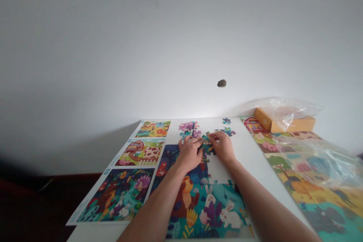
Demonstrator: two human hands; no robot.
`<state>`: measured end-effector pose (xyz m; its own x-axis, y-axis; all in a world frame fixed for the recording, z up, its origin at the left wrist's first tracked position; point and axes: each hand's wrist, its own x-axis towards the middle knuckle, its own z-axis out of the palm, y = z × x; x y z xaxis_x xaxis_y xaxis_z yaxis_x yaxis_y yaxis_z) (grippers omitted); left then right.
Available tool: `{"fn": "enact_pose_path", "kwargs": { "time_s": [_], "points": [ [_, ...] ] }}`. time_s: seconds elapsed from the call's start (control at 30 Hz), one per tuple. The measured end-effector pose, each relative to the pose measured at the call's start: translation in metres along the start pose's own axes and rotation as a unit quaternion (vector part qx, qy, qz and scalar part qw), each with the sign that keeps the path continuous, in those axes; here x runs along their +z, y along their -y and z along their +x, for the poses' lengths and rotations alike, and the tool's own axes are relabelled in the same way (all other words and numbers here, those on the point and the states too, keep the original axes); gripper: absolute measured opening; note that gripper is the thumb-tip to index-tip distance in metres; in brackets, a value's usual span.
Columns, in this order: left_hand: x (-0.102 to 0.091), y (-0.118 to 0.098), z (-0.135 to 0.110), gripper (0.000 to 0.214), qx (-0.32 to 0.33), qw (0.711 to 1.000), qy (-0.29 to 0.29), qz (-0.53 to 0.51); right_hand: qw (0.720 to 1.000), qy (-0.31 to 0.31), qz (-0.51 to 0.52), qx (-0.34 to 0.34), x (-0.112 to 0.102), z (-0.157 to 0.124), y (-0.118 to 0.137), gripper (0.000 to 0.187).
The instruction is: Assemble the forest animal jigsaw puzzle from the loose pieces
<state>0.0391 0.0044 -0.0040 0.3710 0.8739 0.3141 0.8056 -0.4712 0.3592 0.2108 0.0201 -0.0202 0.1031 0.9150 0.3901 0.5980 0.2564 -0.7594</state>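
Note:
A partly assembled jigsaw puzzle (195, 189) with white rabbits and a brown bear lies on the table in front of me. At its upper edge my right hand (223, 146) pinches a dark teal puzzle piece (207, 138) between thumb and fingers. My left hand (189, 153) rests beside it with fingers stretched over the upper part of the puzzle, close to the same piece. Just beyond the left fingers lie loose pink and purple pieces (188, 126). Several teal pieces (228, 131) lie past the right hand. My fingers hide part of the joined area.
A reference sheet (119, 167) with three printed pictures lies on the left. On the right are a finished animal puzzle (297, 181), an orange box (295, 124) and clear plastic bags (320, 162). The white wall (181, 45) with a hole stands behind the table.

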Motion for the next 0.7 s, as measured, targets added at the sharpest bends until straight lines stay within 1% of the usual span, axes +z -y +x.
{"fn": "enact_pose_path", "kwargs": {
  "time_s": [0.1, 0.17, 0.23, 0.33, 0.4, 0.53, 0.6, 0.7],
  "points": [
    [0.001, 0.001, 0.001, 0.031, -0.002, 1.000, -0.016, -0.007, 0.999, -0.026, 0.031, -0.001, 0.000, -0.001, 0.003, 0.012],
    [0.003, 0.002, 0.002, 0.038, -0.015, 0.999, -0.040, -0.015, 0.998, -0.029, 0.054, -0.012, -0.001, -0.003, 0.007, 0.012],
    [0.004, 0.004, 0.003, 0.046, -0.029, 0.997, -0.069, -0.029, 0.996, -0.024, 0.080, -0.021, 0.000, -0.005, 0.011, 0.011],
    [0.003, 0.007, 0.005, 0.044, -0.046, 0.992, -0.109, -0.045, 0.993, -0.006, 0.112, -0.018, 0.001, -0.007, 0.015, 0.011],
    [0.002, 0.007, 0.005, 0.040, -0.055, 0.989, -0.124, -0.052, 0.992, 0.008, 0.125, -0.008, 0.002, -0.007, 0.016, 0.010],
    [-0.002, 0.006, 0.004, 0.041, -0.061, 0.985, -0.143, -0.072, 0.990, 0.012, 0.139, 0.007, 0.002, -0.007, 0.017, 0.010],
    [-0.003, 0.006, 0.004, 0.036, -0.066, 0.983, -0.152, -0.076, 0.987, 0.015, 0.159, 0.013, 0.001, -0.008, 0.018, 0.015],
    [-0.005, 0.005, 0.004, 0.026, -0.069, 0.982, -0.152, -0.084, 0.982, 0.028, 0.187, 0.012, 0.000, -0.008, 0.020, 0.031]
  ]
}}
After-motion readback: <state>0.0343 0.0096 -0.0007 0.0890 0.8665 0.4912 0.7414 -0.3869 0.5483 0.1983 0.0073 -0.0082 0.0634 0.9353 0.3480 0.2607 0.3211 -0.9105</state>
